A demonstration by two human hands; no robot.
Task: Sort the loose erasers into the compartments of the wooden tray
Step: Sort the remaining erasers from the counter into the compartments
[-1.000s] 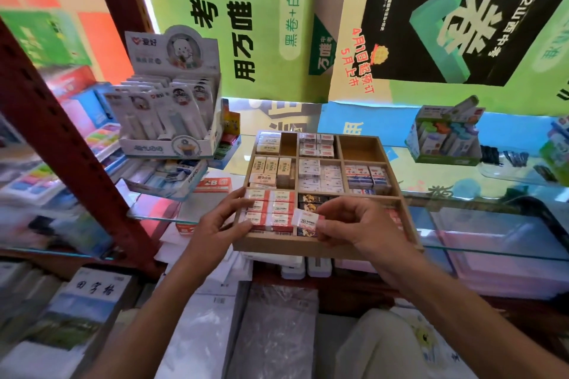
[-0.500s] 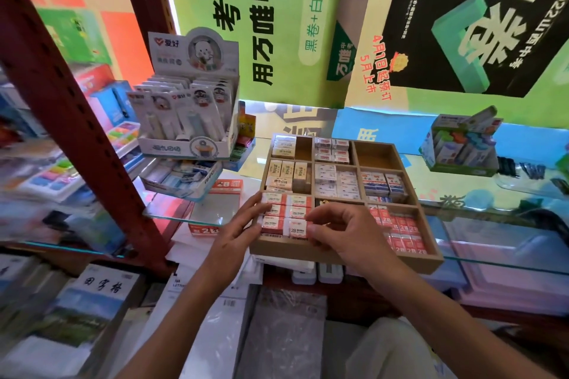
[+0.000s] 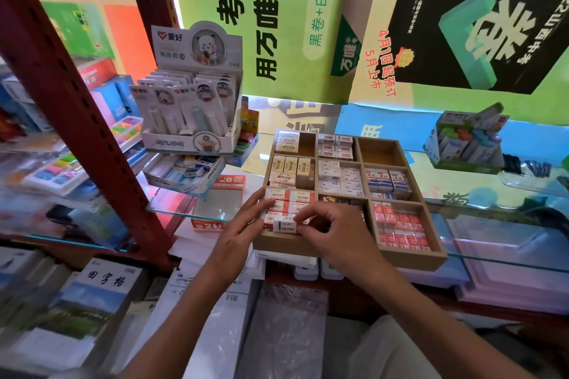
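A wooden tray point(image 3: 409, 258) with several compartments sits on a glass shelf, most compartments filled with wrapped erasers. My right hand point(image 3: 332, 231) pinches a white and red 2B eraser point(image 3: 284, 224) over the near-left compartment, which holds rows of the same red and white erasers point(image 3: 292, 198). My left hand point(image 3: 240, 234) lies with straight fingers against the tray's left wall and the erasers there. The back-right compartment point(image 3: 380, 151) is bare wood. Red 2B erasers point(image 3: 400, 224) fill the near-right compartment.
A red and white 2B eraser box point(image 3: 215, 209) lies left of the tray. A cardboard display of carded items point(image 3: 191, 114) stands at the back left, a green box of stationery point(image 3: 465, 141) at the back right. A red shelf post point(image 3: 77, 108) rises at left. Notebooks lie below.
My right hand has carried the 2B eraser leftward and down into the near-left compartment. My left hand has stayed at the tray's left wall. The view has shifted closer.
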